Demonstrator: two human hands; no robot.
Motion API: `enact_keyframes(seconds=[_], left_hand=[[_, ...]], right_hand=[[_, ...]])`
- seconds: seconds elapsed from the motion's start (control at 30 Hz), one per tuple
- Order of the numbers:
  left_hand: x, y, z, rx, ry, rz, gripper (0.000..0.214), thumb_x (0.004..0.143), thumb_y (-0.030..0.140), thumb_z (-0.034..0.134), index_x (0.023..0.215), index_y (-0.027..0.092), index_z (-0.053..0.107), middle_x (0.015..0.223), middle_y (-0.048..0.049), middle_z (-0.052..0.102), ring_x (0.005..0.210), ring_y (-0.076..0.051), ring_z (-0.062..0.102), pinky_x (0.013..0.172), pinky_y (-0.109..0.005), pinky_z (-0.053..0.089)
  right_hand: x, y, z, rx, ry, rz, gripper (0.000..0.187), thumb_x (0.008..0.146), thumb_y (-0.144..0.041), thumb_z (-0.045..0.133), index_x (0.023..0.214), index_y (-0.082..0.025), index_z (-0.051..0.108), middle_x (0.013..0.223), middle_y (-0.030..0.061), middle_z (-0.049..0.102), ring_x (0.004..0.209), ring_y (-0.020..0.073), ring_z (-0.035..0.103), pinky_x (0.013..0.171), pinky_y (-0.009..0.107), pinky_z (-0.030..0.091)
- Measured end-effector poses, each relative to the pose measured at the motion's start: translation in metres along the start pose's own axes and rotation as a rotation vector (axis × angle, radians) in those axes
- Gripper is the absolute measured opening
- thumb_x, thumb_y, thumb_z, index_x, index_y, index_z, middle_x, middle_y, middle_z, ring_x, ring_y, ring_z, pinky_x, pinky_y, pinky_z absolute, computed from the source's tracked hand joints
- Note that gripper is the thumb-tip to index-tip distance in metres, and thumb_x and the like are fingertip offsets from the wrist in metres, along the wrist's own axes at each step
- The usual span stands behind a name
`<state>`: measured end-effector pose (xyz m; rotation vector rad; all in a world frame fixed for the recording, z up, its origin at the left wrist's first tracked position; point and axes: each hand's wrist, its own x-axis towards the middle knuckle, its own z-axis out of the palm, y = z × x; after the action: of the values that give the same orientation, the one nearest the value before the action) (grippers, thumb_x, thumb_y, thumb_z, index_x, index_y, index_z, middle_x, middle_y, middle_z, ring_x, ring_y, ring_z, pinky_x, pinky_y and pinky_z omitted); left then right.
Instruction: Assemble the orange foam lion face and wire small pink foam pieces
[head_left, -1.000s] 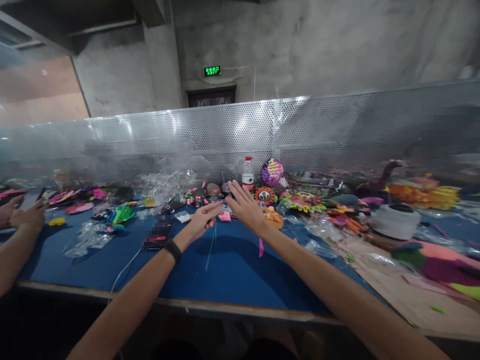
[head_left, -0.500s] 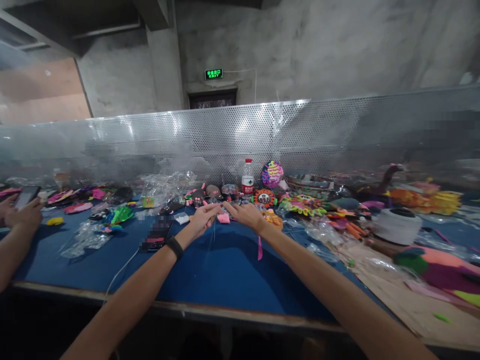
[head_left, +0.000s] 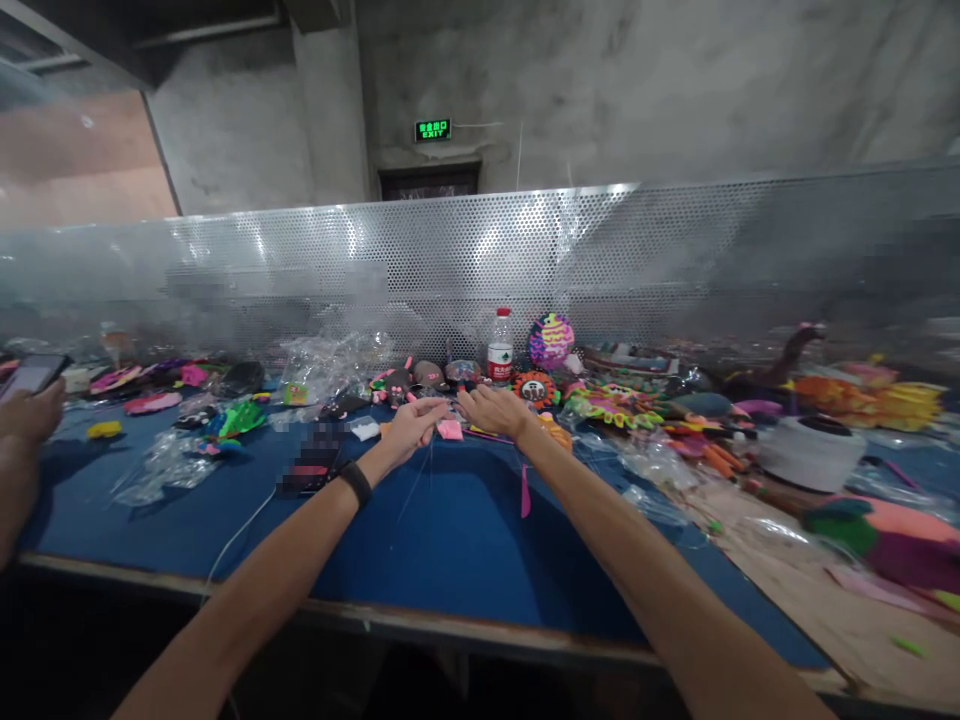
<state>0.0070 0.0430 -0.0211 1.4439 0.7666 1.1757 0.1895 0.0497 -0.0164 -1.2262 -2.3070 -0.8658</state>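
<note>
My left hand (head_left: 411, 428), with a dark band on its wrist, is held over the blue tabletop with thumb and fingers pinched together. Fine pale threads (head_left: 429, 465) hang down from those fingers. Close beside it, a small gap away, my right hand (head_left: 491, 410) has its fingers curled and closed; what they grip is hidden. A small pink piece (head_left: 450, 430) shows between the two hands. Below my right wrist dangles a narrow magenta strip (head_left: 525, 492); where its top end is fixed cannot be made out.
A red-capped water bottle (head_left: 501, 348) stands behind my hands, near colourful foam crafts (head_left: 551, 341). To the left lie a dark phone (head_left: 309, 465) with a cable and plastic wrap (head_left: 169, 465). A white spool (head_left: 810, 452) is at right. Another person's hand (head_left: 34, 410) holds a phone.
My hands were touching at the fingertips; now a small gap separates them, the right one having drawn slightly rightward. The other person's hand has shifted left. The view has tilted slightly.
</note>
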Motion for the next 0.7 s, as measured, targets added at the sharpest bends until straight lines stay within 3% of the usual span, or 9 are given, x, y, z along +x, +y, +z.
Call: enact_keyframes(seconds=[0.1, 0.23, 0.4, 0.7], left_hand=[[0.001, 0.001, -0.003, 0.020, 0.031, 0.012, 0.031, 0.071, 0.034, 0.073, 0.090, 0.011, 0.066, 0.076, -0.0057, 0.071, 0.031, 0.002, 0.032, 0.033, -0.017, 0.023], [0.001, 0.004, -0.004, 0.014, 0.070, 0.009, 0.028, 0.071, 0.033, 0.072, 0.087, 0.011, 0.065, 0.080, -0.0065, 0.072, 0.033, 0.001, 0.037, 0.034, -0.017, 0.026], [0.002, 0.006, -0.001, -0.008, 0.063, -0.008, 0.028, 0.073, 0.034, 0.071, 0.090, 0.012, 0.063, 0.081, -0.0059, 0.071, 0.035, -0.001, 0.042, 0.036, -0.016, 0.031], [0.003, 0.012, 0.004, -0.034, 0.085, 0.016, 0.032, 0.072, 0.036, 0.072, 0.090, 0.013, 0.060, 0.076, -0.0044, 0.071, 0.032, -0.001, 0.042, 0.033, -0.017, 0.029]], right_hand=[[0.002, 0.003, 0.001, -0.025, -0.017, -0.012, 0.034, 0.095, -0.036, 0.037, 0.088, -0.015, 0.062, 0.083, 0.0127, 0.067, 0.077, 0.0182, 0.058, 0.051, 0.026, 0.026], [0.003, 0.006, 0.003, -0.063, -0.048, 0.016, 0.036, 0.097, -0.035, 0.033, 0.093, -0.014, 0.062, 0.090, 0.0131, 0.066, 0.071, 0.0166, 0.060, 0.050, 0.025, 0.025], [-0.001, 0.017, 0.006, -0.114, -0.107, 0.089, 0.041, 0.098, -0.039, 0.030, 0.098, -0.014, 0.062, 0.084, 0.0130, 0.069, 0.058, 0.0155, 0.061, 0.049, 0.024, 0.024], [-0.007, 0.028, 0.002, -0.156, -0.176, 0.109, 0.039, 0.097, -0.042, 0.034, 0.101, -0.016, 0.062, 0.066, 0.0105, 0.071, 0.055, 0.0174, 0.062, 0.051, 0.023, 0.024]])
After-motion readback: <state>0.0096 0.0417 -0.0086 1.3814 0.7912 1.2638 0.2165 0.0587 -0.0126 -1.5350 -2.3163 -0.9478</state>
